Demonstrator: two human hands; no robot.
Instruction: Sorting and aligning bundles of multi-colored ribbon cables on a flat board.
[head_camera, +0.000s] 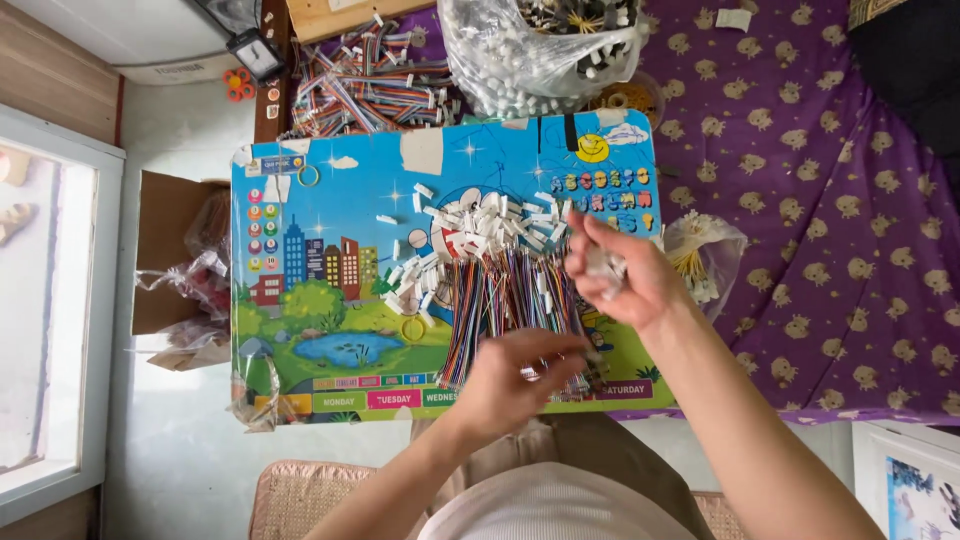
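A bundle of coloured wires (510, 320) lies on a small picture table (300, 250), and its lower end is pinched by the left hand (515, 375). The fingers are closed on a few wires; how many are held cannot be counted, because the hand is blurred. Above this grip the wires run in one flat row, and at their far end a heap of white connectors (480, 225) is spread. The connectors are too many and too small to count, and some loose ones lie to the left of the heap.

To the upper right of the left hand, the right hand (615, 270) is raised over the table. It is closed around a few small white pieces (605, 265); their number and exact shape are hard to tell. Just beyond this hand, one clear plastic bag (715, 250) with pale wires is partly hidden by the wrist.

Two yellow rings (412, 328) are seen on the table, to the left of the wires. Far above the grip, one big clear bag (540, 50) full of white parts is cut off by the top edge, and beside it one pile of coloured ribbon cables (365, 85) is lying. A purple patterned cloth (830, 200) covers the surface to the right. One cardboard box (175, 250) stands at the left of the table.
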